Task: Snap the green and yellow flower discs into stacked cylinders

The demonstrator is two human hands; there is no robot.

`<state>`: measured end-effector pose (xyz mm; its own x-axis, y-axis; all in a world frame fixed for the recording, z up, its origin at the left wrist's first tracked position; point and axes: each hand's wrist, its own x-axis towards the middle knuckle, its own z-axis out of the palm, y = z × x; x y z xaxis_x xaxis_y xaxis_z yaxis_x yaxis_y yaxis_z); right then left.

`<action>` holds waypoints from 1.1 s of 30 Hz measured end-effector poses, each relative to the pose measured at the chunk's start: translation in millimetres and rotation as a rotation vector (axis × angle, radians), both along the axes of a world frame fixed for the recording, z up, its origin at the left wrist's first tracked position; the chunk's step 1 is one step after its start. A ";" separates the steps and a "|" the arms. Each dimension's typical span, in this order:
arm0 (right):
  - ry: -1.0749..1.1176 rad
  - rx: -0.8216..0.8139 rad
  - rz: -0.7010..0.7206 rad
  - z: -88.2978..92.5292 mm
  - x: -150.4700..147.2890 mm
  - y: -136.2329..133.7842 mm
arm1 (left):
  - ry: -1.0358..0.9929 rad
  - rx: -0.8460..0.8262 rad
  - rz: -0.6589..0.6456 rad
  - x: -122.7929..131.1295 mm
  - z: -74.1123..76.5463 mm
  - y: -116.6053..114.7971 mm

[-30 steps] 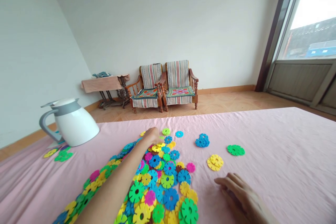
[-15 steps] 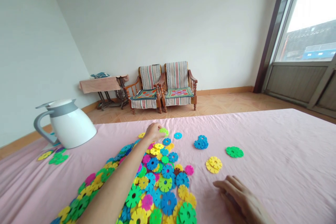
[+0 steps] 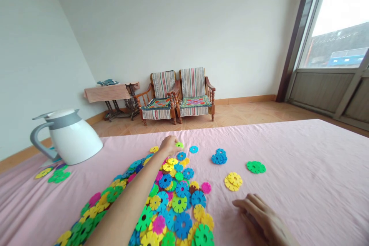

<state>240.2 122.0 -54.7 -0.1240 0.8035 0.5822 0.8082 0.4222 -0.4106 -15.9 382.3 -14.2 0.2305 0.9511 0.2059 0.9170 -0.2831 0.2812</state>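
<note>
My left hand [image 3: 169, 146] reaches past the far end of a heap of plastic snowflake discs [image 3: 182, 225]. Its fingers are closed at the edge of a light green snowflake disc [image 3: 179, 145], low over the cloth. A light blue disc [image 3: 193, 149] lies just right of that. My right hand [image 3: 258, 215] rests on the cloth with loosely bent, parted fingers, holding nothing. Ahead of it are yellow discs [image 3: 233, 181] in a small overlapping group, blue discs [image 3: 219, 157] clustered farther back, and green discs [image 3: 256, 167] to the right. My left forearm hides part of the heap.
A white and grey jug [image 3: 76, 138] stands at the left of the pink cloth [image 3: 305, 153], with several discs [image 3: 59, 176] before it. Beyond the table are two wooden armchairs [image 3: 196, 84], a cloth-covered sewing table [image 3: 108, 93] and a glazed door [image 3: 325, 88] at right.
The light green disc at my left fingers now looks lower and flatter, with less of it showing. My right hand stays in place. The whole view has shifted slightly.
</note>
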 end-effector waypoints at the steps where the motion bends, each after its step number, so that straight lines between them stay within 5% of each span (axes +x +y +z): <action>1: 0.006 -0.001 -0.004 -0.2 -0.2 -0.2 | -0.002 -0.002 0.003 0.1 0.0 -0.1; 11: -0.016 -0.083 0.030 -0.6 1.2 0.3 | -0.090 -0.007 -0.050 1.6 17.4 -18.4; 16: 0.084 -0.154 0.059 -4.5 0.3 -0.9 | -0.133 -0.127 -0.257 -6.3 47.5 -80.8; 20: 0.073 -0.183 0.097 -3.0 2.8 -0.7 | -0.044 -0.410 -0.594 -18.5 62.6 -141.6; 25: 0.046 -0.172 0.077 -3.5 5.1 -0.2 | 0.095 -0.349 -0.547 -29.5 54.8 -178.8; 33: 0.019 -0.165 0.073 -1.8 4.1 -2.2 | 0.072 -0.319 -0.474 -25.6 45.6 -180.5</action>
